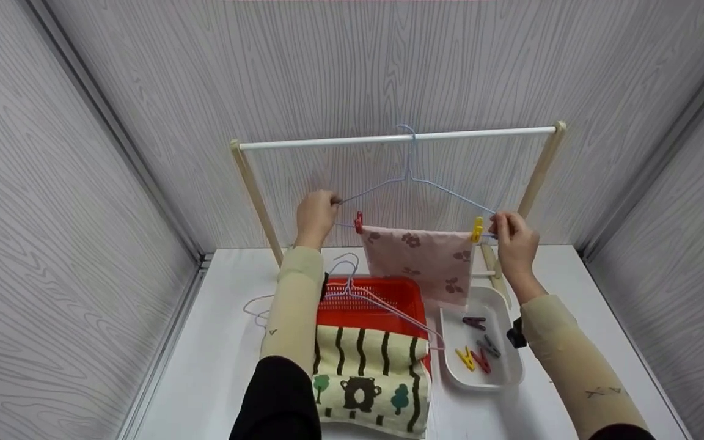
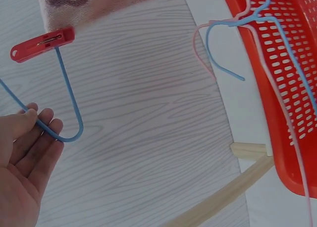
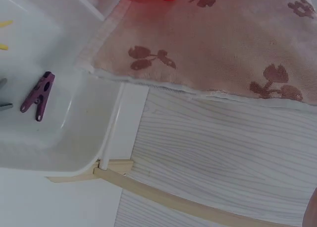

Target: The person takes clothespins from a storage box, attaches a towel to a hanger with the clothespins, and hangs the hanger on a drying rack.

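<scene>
A blue wire hanger (image 1: 409, 162) has its hook over the white rod (image 1: 327, 142) of a small wooden-legged rack. From its lower bar hangs a pink towel (image 1: 419, 263) with darker flower prints, held by a red clothespin (image 1: 359, 222) and a yellow clothespin (image 1: 477, 229). My left hand (image 1: 316, 215) pinches the hanger's left end; the left wrist view shows thumb and fingers at the blue corner. My right hand (image 1: 516, 244) pinches the right end, beside the yellow clothespin. In the right wrist view only a sliver of that hand shows, at the lower right edge.
Below stands a red perforated basket (image 1: 413, 299) with a blue and a pink hanger across it. A cream towel with bear and tree prints (image 1: 382, 354) drapes over its front. A white tray (image 1: 514, 379) to the right holds several clothespins, one purple (image 3: 38, 95).
</scene>
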Action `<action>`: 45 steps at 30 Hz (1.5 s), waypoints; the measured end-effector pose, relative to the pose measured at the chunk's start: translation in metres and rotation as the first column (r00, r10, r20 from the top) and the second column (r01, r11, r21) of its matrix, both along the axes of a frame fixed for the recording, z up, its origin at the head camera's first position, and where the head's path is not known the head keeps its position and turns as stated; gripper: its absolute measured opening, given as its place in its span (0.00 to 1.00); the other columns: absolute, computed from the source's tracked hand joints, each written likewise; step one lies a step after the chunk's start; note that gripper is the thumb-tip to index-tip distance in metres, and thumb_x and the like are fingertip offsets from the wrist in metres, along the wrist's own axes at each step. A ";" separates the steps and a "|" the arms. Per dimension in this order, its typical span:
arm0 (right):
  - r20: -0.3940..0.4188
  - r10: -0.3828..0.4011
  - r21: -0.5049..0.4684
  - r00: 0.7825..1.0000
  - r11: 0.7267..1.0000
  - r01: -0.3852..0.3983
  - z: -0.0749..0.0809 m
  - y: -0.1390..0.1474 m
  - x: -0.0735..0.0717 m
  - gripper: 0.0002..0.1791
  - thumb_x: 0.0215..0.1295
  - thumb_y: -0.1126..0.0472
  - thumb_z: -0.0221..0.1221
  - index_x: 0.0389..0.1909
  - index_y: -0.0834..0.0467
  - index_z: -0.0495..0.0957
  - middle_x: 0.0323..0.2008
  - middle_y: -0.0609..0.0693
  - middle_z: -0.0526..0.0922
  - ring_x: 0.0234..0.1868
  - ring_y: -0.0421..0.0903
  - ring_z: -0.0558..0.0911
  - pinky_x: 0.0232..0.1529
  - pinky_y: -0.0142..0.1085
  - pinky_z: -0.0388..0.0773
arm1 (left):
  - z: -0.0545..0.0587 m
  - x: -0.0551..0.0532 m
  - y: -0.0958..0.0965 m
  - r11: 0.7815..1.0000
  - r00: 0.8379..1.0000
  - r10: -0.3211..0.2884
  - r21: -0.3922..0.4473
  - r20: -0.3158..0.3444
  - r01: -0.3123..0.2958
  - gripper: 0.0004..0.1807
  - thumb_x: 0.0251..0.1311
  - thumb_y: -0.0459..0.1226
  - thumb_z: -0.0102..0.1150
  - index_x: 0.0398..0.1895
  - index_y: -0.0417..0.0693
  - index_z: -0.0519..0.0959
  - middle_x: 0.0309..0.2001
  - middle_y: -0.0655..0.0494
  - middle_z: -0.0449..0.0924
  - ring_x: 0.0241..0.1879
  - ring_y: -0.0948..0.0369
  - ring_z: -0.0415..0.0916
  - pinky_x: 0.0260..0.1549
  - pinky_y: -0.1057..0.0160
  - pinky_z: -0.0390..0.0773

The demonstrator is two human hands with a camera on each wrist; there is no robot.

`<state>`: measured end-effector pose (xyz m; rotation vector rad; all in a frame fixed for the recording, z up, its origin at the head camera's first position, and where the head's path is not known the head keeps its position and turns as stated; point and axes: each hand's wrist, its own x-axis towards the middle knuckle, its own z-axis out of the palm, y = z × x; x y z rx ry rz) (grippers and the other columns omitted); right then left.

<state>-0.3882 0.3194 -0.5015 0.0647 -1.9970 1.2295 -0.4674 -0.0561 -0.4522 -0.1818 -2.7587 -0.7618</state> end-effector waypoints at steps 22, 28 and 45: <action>0.170 0.233 0.046 0.958 0.969 -0.244 -0.026 -0.015 0.005 0.11 0.79 0.69 0.57 0.41 0.73 0.85 0.38 0.69 0.89 0.35 0.21 0.82 0.40 0.15 0.79 | -0.025 0.000 -0.025 0.996 0.971 -0.093 0.013 0.222 0.092 0.31 0.78 0.40 0.57 0.80 0.39 0.65 0.78 0.39 0.68 0.78 0.44 0.66 0.78 0.48 0.64; 0.274 0.154 0.144 0.949 0.969 -0.199 -0.035 -0.011 0.007 0.11 0.75 0.64 0.64 0.48 0.68 0.86 0.44 0.64 0.91 0.41 0.43 0.90 0.41 0.12 0.74 | -0.034 0.008 -0.048 0.994 0.942 -0.112 0.031 0.316 0.108 0.25 0.80 0.42 0.52 0.73 0.38 0.73 0.71 0.39 0.76 0.72 0.44 0.74 0.73 0.46 0.71; 0.451 0.188 0.127 0.873 0.954 -0.271 -0.048 0.021 0.028 0.21 0.68 0.65 0.71 0.58 0.68 0.81 0.50 0.67 0.89 0.47 0.40 0.89 0.48 0.19 0.80 | -0.057 0.025 -0.126 0.997 0.895 -0.057 0.066 0.442 0.031 0.19 0.79 0.39 0.50 0.59 0.32 0.81 0.55 0.35 0.84 0.55 0.44 0.83 0.57 0.45 0.81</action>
